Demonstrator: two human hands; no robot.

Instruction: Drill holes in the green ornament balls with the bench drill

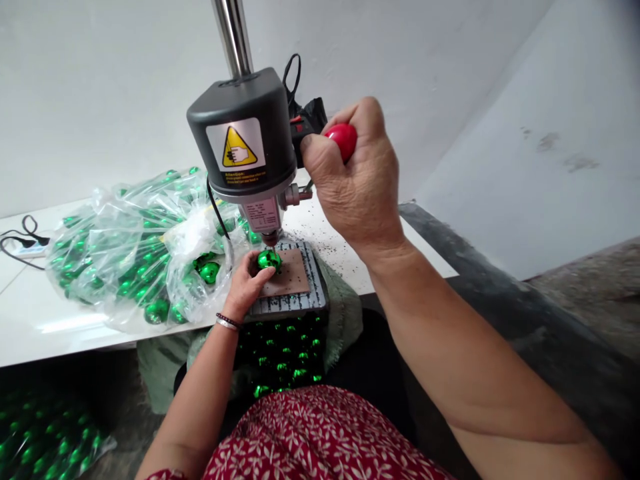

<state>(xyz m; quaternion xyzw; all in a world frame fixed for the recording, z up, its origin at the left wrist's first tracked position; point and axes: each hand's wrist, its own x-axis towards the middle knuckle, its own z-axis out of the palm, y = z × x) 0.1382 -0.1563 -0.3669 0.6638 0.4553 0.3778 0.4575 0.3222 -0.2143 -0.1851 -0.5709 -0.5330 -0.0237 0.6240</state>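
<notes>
My left hand (245, 285) is closed around a shiny green ball (269, 261), holding it on a brown board (287, 277) that lies on the drill press's grey base (316, 287). Directly over the ball is the chuck of the drill press (245, 127), its tip at the ball's top; whether the bit has entered I cannot tell. Up at the right of the machine, my right hand (357, 177) grips the red knob (342, 141) of the feed lever. Most of the lever is hidden behind that hand.
Clear plastic bags (125, 247) full of green balls cover the white table's left side. Dark shavings (325, 243) are scattered right of the base. More green balls (285, 357) sit below the table edge, and another bagful (50, 433) lies lower left. A power strip (30, 248) with cords is far left.
</notes>
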